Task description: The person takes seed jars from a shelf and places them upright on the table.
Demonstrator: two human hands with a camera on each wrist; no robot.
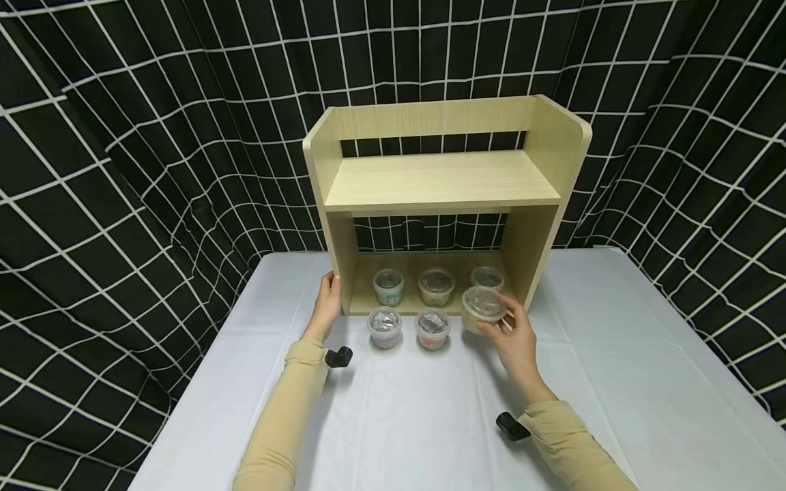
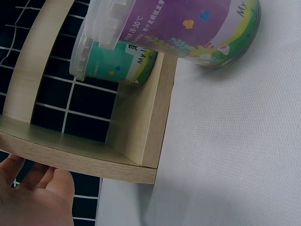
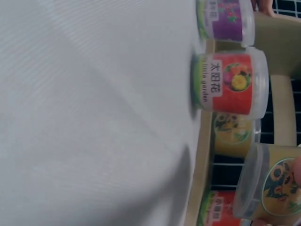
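My right hand (image 1: 514, 337) grips a yellow plastic tub (image 1: 479, 317) with a clear cap, held in front of the shelf's lower right. Its sunflower picture shows in the right wrist view, where fingers reach in from the edge. My left hand (image 1: 325, 307) rests on the outer left side of the wooden shelf (image 1: 442, 181); the left wrist view shows its fingers (image 2: 61, 183) against the panel. On the table before the shelf stand a purple tub (image 1: 385, 329) and a red tub (image 1: 432, 330). Behind them on the lower board are a green tub (image 1: 389, 288), another yellow tub (image 1: 436, 288) and a red-labelled tub (image 3: 220, 207).
The shelf's upper board (image 1: 442, 179) lies above the tubs, with side panels at both ends. A white cloth covers the table (image 1: 417, 423). Black curtains with white grid lines (image 1: 110, 204) surround it at the back and sides.
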